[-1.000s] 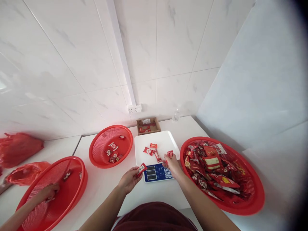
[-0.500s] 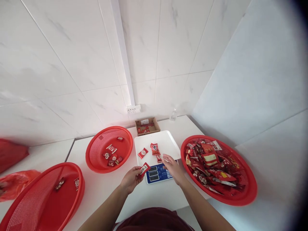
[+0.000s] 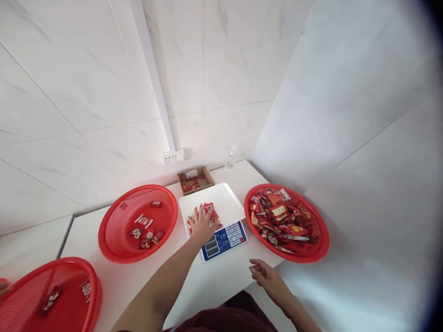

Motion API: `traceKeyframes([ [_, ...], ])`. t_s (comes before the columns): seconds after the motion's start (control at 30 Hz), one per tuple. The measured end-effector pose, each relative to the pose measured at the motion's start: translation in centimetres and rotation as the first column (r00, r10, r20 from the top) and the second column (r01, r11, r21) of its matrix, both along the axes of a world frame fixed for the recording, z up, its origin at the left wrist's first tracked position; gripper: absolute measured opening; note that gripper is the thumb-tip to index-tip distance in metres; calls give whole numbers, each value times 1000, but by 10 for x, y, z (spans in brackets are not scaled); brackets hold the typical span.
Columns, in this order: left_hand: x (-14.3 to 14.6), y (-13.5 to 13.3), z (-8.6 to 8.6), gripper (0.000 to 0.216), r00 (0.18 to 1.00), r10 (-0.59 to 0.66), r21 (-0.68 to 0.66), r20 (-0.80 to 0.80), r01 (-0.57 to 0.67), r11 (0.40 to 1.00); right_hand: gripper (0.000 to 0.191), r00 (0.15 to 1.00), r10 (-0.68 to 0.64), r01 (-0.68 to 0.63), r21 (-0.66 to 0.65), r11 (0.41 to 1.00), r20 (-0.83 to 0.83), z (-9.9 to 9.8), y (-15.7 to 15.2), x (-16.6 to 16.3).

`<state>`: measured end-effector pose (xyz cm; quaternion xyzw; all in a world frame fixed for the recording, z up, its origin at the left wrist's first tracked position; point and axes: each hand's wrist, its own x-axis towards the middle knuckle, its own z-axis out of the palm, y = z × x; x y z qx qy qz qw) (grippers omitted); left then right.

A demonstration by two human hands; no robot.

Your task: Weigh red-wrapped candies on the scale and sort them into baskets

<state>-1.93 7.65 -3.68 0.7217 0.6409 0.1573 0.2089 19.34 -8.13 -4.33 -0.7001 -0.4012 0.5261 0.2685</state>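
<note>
My left hand (image 3: 201,226) lies over several small red snack packets (image 3: 212,210) on the white pan of a weighing scale (image 3: 226,198). Its fingers are spread and touch the packets, partly hiding them. Off the table's front edge hangs my right hand (image 3: 269,278), fingers loosely bent and apart, with nothing visible in it. The scale's blue panel (image 3: 226,240) with keys and displays faces me. Right of the scale, a red basket (image 3: 323,251) is heaped with mixed red packets (image 3: 280,221).
Left of the scale stands a red basket (image 3: 109,240) holding several packets. Another red basket (image 3: 95,295) sits nearer at the left, beside a co-worker's hand (image 3: 4,289) at the frame edge. Behind are a cardboard box (image 3: 207,175), a clear bottle (image 3: 230,161) and a wall socket (image 3: 173,157).
My left hand has moved from the scale's front left, where it held a packet, onto the packets on the pan. My right hand has drawn back toward me. The view has turned right.
</note>
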Motion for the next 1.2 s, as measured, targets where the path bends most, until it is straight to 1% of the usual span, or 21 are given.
traceKeyframes([
  [0.03,4,4,-3,59,999,-22,1,-46,22,1000,53,1000,4,-4,13,1000,10,1,-2,2],
  [0.1,8,11,-11,53,995,-50,29,-88,53,998,51,999,21,-22,44,999,39,2,-3,7],
  [0.2,4,15,-19,42,997,-33,115,-72,41,992,45,996,26,-37,116,993,90,2,1,21],
  [0.27,-2,13,-20,37,999,-18,185,-39,25,982,39,989,-8,-20,191,981,145,2,8,37],
  [0.33,-6,5,-18,36,1000,-29,267,9,26,963,35,964,-71,1,264,964,257,2,20,59],
  [0.4,-7,-9,-15,34,997,-53,342,63,28,939,34,902,-106,-18,282,959,418,2,35,83],
  [0.43,-6,-18,-14,33,994,-68,367,87,31,930,35,860,-71,-59,237,970,505,2,44,95],
  [0.47,-5,-29,-12,31,991,-82,380,106,36,924,35,816,3,-114,155,981,578,2,52,106],
  [0.5,-4,-41,-12,29,988,-92,385,120,40,922,35,772,105,-174,50,983,626,0,61,115],
  [0.57,-1,-65,-13,27,986,-102,375,131,46,926,32,710,284,-269,-124,955,644,-4,77,127],
  [0.6,0,-77,-14,26,986,-99,364,133,44,930,32,695,339,-302,-171,938,634,-7,84,129],
  [0.67,3,-97,-16,25,988,-79,335,136,29,942,37,686,378,-329,-198,923,622,-14,95,128],
  [0.73,8,-110,-16,25,988,-65,300,143,19,954,51,672,397,-340,-216,915,626,-20,102,124],
  [0.8,16,-115,-13,25,986,-58,269,154,15,963,66,659,406,-347,-223,911,633,-24,107,121],
  [0.87,25,-115,-8,25,985,-50,242,167,8,970,71,655,420,-364,-225,904,628,-27,111,123],
  [0.93,35,-111,-3,25,983,-43,216,181,3,976,63,658,437,-383,-227,895,614,-28,114,130],
  [1.07,51,-104,8,24,977,-65,149,205,35,988,38,671,469,-415,-233,880,574,-29,118,145],
  [1.2,60,-99,16,21,971,-92,84,219,75,994,32,673,520,-479,-225,848,527,-28,123,147],
])
